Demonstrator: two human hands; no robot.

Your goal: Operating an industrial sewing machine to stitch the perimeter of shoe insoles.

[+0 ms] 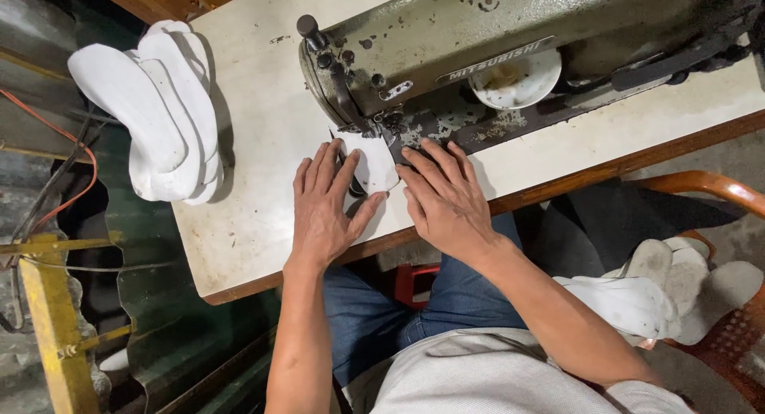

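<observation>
Both hands lie flat, fingers spread, on a small white fabric piece under the needle end of the sewing machine. The left hand presses the piece's left edge, fingers pointing to twelve o'clock; the right hand rests just beside it at three o'clock, fingertips touching the piece's right edge. Neither hand grips anything; they only press down.

The grey-green sewing machine stands on the cream tabletop, its body running off toward two o'clock. At nine o'clock from the hands a stack of white shaped pieces sits at the tabletop's edge. At four o'clock more white pieces lie on an orange chair.
</observation>
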